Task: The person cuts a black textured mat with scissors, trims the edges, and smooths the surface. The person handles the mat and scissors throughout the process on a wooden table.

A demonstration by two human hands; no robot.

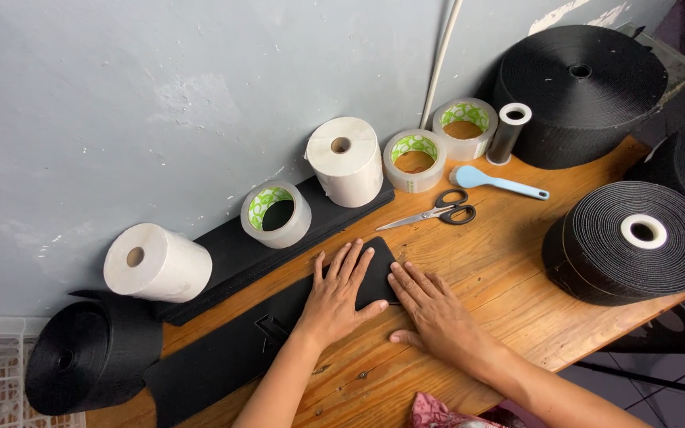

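Note:
A long black strip of material [231, 349] lies flat along the wooden table [517, 261], its rounded end near the table's middle. My left hand [336, 295] rests palm down on that end, fingers spread. My right hand [431, 311] lies flat on the wood just right of the strip, its fingertips touching the strip's edge. Neither hand grips anything. Black-handled scissors [438, 212] lie a little beyond my fingers.
Along the grey wall stand two white paper rolls [156, 264] [346, 161], three clear tape rolls [277, 214] [415, 161] [464, 127], a small grey tube [509, 133] and a blue spatula [495, 181]. Big black rolls [584, 91] [628, 242] [89, 355] sit at both ends. A black bar [239, 257] lies by the wall.

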